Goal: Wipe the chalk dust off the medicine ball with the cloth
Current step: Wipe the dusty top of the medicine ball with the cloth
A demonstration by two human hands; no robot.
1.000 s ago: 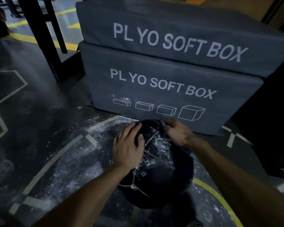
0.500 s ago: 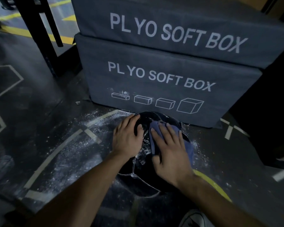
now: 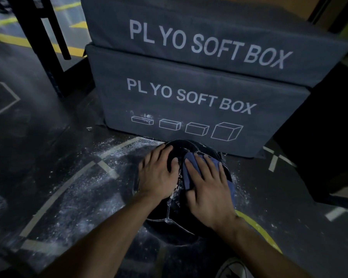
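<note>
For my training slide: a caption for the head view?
Right hand presses blue cloth on chalky medicine ball; left hand steadies it.

Two stacked grey plyo soft boxes (image 3: 189,93) stand just beyond the grip; the dim, dark floor (image 3: 48,153) carries pale lines and yellow stripes.

soft boxes (image 3: 189,109) behind — floor (image 3: 48,157) open left

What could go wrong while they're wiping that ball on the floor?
The ball is round and only the left hand steadies it, so it might roll. The right hand presses the cloth flat, which could smear the dust. Chalk on the floor may dirty the ball again.
</note>
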